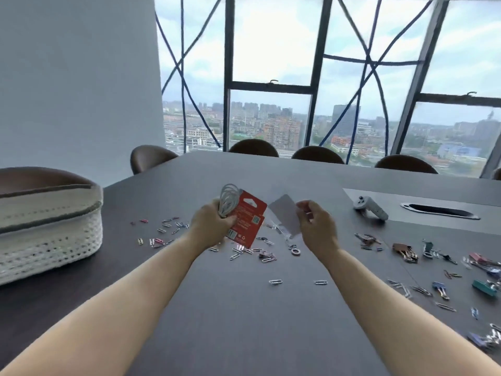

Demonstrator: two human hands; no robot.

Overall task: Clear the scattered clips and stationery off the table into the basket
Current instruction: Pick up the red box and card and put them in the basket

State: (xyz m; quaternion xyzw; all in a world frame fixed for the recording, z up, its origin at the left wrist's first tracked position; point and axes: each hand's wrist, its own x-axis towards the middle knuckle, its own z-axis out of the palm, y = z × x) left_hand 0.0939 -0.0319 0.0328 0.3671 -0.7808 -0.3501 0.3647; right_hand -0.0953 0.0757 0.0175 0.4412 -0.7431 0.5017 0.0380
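Dark grey table [244,335]: both your bare forearms reach out across its near part.
Two silver paper clips [275,281]: loose on the table between your forearms.
Binder clips [440,289], blue, green, copper and others: strewn with more small clips along the near right, well apart from the basket.
Coloured paper clips [160,241]: scattered on the table under and to the left of your hands, none visibly in the basket.
Your left hand [210,223]: fingers curled round a coiled white cable [227,199] and a red packaging card [248,221], both lifted off the table.
Your right hand [317,226]: fingers bent, fingertips pinching the edge of a pale grey sheet [284,217], held just beside the red packaging card.
White woven basket [48,226]: at the table's left edge, well left of your hands; its contents cannot be seen.
Grey handheld controller [370,208]: far right, beside an oval cable slot [439,211].
Brown chairs [253,149]: along the far edge, before a window [271,50].
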